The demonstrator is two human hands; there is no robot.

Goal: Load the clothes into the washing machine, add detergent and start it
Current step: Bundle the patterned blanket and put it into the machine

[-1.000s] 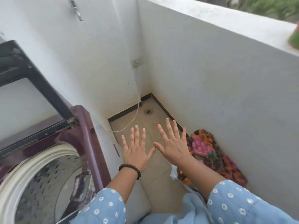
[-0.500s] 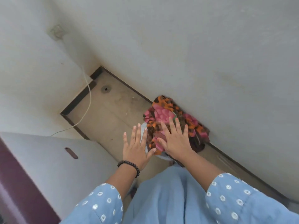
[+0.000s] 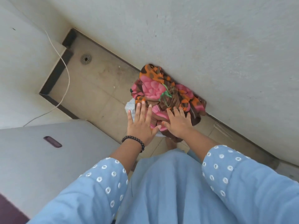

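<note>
Loading has not begun: the clothes (image 3: 163, 92) lie heaped on the floor (image 3: 97, 88), against the foot of the wall (image 3: 210, 46), apparently atop a pale basket. Left hand (image 3: 141, 125) and right hand (image 3: 178, 123) reach down side by side, fingers spread and straight, holding nothing. The washing machine (image 3: 40, 159) shows only its side at the floor's near left edge; detergent and starting remain

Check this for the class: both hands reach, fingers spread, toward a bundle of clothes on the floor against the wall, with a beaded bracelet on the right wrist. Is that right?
One detail is wrong. The bracelet is on the left wrist, not the right, as the head view shows. The rest stands: both hands, left and right, reach with spread fingers toward the clothes by the wall.
</note>
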